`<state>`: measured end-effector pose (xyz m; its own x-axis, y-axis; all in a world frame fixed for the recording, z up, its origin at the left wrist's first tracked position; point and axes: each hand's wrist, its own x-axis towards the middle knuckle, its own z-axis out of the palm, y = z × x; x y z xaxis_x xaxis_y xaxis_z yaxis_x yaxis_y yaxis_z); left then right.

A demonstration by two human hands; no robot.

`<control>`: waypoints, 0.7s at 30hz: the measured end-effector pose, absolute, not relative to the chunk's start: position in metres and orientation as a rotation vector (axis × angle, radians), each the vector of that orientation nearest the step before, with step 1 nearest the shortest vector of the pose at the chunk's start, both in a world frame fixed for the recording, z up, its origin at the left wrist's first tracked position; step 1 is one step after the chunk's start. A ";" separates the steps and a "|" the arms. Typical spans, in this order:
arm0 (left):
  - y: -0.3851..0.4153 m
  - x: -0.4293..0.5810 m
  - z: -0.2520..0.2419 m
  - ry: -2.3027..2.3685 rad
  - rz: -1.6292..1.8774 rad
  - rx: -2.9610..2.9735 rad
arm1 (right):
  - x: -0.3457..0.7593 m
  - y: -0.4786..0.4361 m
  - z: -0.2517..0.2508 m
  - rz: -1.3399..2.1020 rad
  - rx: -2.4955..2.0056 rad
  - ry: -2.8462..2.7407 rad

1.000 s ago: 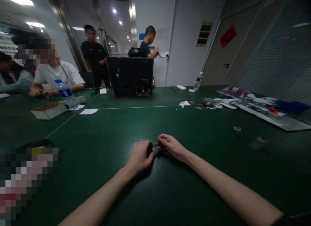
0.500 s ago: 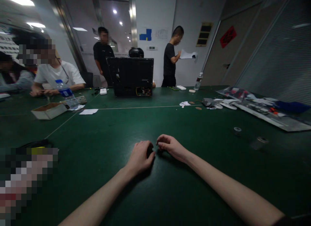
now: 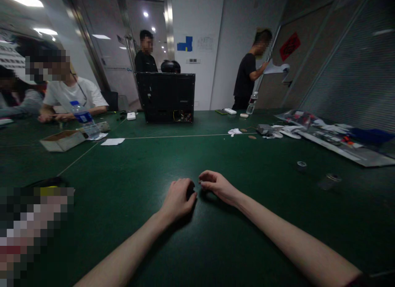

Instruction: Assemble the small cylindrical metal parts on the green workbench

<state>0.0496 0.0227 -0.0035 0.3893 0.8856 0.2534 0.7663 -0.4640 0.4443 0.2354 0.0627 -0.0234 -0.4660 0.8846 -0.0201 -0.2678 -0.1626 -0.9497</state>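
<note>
My left hand (image 3: pixel 179 199) rests on the green tabletop (image 3: pixel 154 163) with loosely curled fingers. A gap shows between its thumb and forefinger, and I see nothing in it. Close by on the right, my right hand (image 3: pixel 218 186) lies on its side with bent fingers and the thumb a little apart from them. No held object can be made out there either. The fingertips of both hands face each other across a narrow strip of table without touching. Some fingers of each hand are hidden.
A black monitor-like case (image 3: pixel 166 95) stands at the far side. Left are a cardboard box (image 3: pixel 63 142) and a water bottle (image 3: pixel 83 116). Two clear cups, a small one (image 3: pixel 301 166) and a larger one (image 3: pixel 330 181), and a cluttered board (image 3: pixel 354 153) lie right. Several people are around the table.
My hands have stayed where they were. Behind the table, the two standing people in dark shirts have moved to the right, one of them carrying papers.
</note>
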 end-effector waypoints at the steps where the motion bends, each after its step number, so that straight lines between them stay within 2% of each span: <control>1: 0.023 0.050 -0.004 1.458 0.677 2.396 | 0.236 0.063 -0.024 1.763 -0.777 -1.229; 21: 0.024 0.048 -0.006 1.446 0.680 2.406 | 0.238 0.066 -0.025 1.831 -0.752 -1.118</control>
